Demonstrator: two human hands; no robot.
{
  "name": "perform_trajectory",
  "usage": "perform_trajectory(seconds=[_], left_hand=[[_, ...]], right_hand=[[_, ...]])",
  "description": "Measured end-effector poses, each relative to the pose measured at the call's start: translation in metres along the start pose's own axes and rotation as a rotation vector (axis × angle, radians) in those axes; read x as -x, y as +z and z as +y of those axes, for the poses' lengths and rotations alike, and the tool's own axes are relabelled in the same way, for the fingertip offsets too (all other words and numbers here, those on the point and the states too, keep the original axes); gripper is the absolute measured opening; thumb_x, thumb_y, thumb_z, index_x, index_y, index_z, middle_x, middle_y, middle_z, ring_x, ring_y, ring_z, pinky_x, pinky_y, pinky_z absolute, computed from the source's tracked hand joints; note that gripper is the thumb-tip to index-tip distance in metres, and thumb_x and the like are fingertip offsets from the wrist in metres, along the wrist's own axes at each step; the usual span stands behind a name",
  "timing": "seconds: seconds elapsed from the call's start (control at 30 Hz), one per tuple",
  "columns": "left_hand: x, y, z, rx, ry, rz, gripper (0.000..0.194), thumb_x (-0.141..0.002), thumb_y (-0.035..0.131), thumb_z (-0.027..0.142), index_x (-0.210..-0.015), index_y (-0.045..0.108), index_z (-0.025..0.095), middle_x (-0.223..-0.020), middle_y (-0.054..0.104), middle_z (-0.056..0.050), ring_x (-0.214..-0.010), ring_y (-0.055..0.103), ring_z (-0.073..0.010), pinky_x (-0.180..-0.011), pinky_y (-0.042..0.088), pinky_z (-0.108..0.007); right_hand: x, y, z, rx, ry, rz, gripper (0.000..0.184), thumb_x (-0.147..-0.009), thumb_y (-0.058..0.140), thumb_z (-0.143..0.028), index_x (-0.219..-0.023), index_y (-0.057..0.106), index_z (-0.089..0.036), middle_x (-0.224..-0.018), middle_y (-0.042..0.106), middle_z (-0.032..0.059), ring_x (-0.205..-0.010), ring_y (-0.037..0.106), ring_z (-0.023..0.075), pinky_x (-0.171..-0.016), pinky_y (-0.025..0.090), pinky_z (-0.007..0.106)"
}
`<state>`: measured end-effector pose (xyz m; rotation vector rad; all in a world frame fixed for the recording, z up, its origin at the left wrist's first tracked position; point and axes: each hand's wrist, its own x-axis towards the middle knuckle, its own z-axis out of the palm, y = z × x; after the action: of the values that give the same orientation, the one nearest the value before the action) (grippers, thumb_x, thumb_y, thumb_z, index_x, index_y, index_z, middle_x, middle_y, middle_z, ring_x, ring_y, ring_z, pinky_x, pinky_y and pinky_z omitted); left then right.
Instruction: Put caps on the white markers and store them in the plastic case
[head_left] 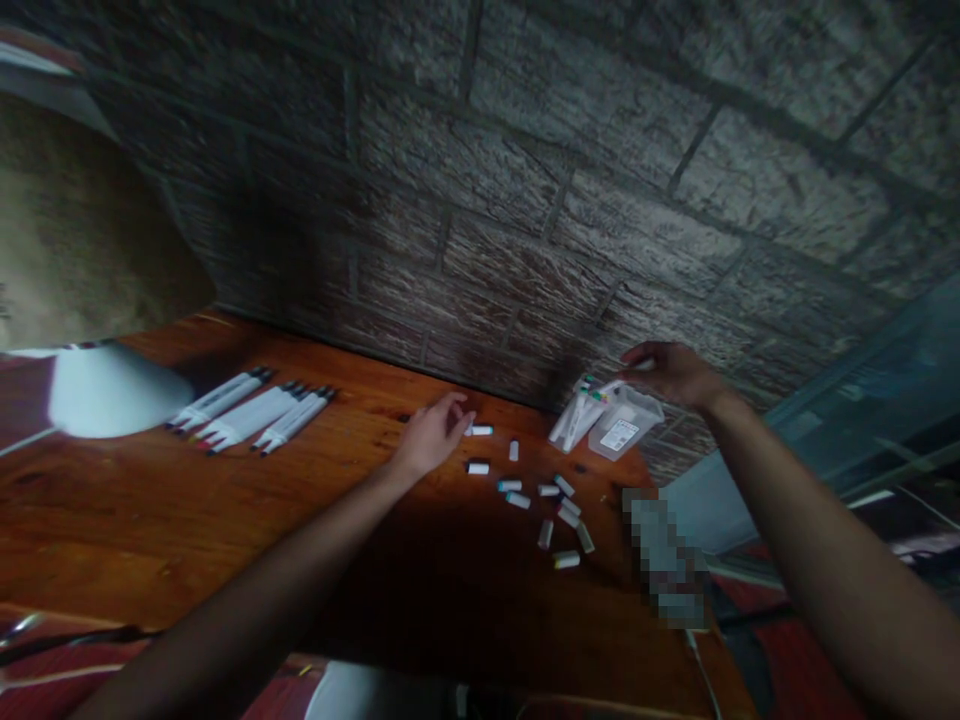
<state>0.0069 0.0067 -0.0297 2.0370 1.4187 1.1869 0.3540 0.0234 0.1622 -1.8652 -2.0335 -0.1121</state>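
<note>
My right hand [671, 372] is raised over two clear plastic containers, its fingers pinched on a white marker [613, 387] that slants down to the left. Below it, one container [559, 432] holds several white markers [576, 418] with coloured ends. The other container [626, 425], beside it, bears a white label. On the wooden table, my left hand [433, 437] rests with thumb and fingers apart, right by a white marker cap [480, 430] with a teal end. More loose caps [517, 500] lie scattered to its right and nearer to me.
Several capless-looking markers [247, 415] lie in rows at the left of the table [360, 560], beside a lamp with a white base [116, 390]. A stone-block wall [480, 200] rises behind. A blurred-out object [664, 560] lies at the right edge with a cable.
</note>
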Motion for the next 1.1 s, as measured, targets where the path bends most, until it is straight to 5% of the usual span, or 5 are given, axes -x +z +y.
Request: perform_trajectory(seconds=[0.23, 0.47, 0.6, 0.83, 1.1], left_hand=[[-0.002, -0.001, -0.018, -0.282, -0.050, -0.068, 0.029, -0.093, 0.053, 0.036, -0.110, 0.070, 0.018, -0.115, 0.071, -0.012, -0.110, 0.065, -0.0284, -0.098, 0.048, -0.037], [0.000, -0.012, -0.005, -0.476, -0.097, -0.149, 0.028, -0.096, 0.051, 0.032, -0.109, 0.072, 0.019, -0.113, 0.072, -0.013, -0.110, 0.065, -0.0289, -0.097, 0.048, -0.039], [0.000, -0.020, 0.002, -0.599, -0.170, -0.148, 0.027, -0.098, 0.052, 0.033, -0.112, 0.070, 0.019, -0.114, 0.071, -0.012, -0.114, 0.063, -0.0262, -0.100, 0.047, -0.040], [0.005, -0.089, -0.023, -0.809, -0.467, -0.053, 0.036, -0.095, 0.061, 0.034, -0.126, 0.059, 0.016, -0.127, 0.061, -0.011, -0.108, 0.063, -0.0245, -0.090, 0.055, -0.046], [0.023, -0.131, -0.039, -0.545, -0.622, -0.194, 0.037, -0.095, 0.061, 0.034, -0.127, 0.058, 0.016, -0.127, 0.061, -0.011, -0.108, 0.063, -0.0245, -0.089, 0.056, -0.046]], right_hand=[[-0.011, 0.037, -0.017, 0.138, 0.019, 0.175, 0.047, -0.082, 0.067, -0.032, -0.125, 0.065, -0.012, -0.098, 0.075, 0.0167, -0.084, 0.071, 0.0275, -0.074, 0.051, 0.037], [0.005, 0.058, -0.016, 0.098, -0.081, 0.205, 0.026, -0.082, 0.066, -0.028, -0.101, 0.075, -0.012, -0.103, 0.074, 0.0192, -0.106, 0.066, 0.0314, -0.093, 0.049, 0.041], [0.045, 0.085, -0.042, -0.095, -0.161, 0.463, 0.031, -0.092, 0.053, -0.035, -0.101, 0.073, -0.014, -0.106, 0.072, 0.0171, -0.107, 0.064, 0.0311, -0.097, 0.047, 0.046], [0.114, 0.161, -0.080, -0.423, -0.207, 0.612, 0.027, -0.096, 0.052, -0.035, -0.086, 0.071, -0.018, -0.086, 0.070, 0.0107, -0.084, 0.064, 0.0251, -0.081, 0.051, 0.039], [0.119, 0.161, -0.069, -0.496, -0.166, 0.572, 0.030, -0.096, 0.053, -0.034, -0.078, 0.070, -0.018, -0.077, 0.069, 0.0081, -0.076, 0.063, 0.0225, -0.074, 0.047, 0.034]])
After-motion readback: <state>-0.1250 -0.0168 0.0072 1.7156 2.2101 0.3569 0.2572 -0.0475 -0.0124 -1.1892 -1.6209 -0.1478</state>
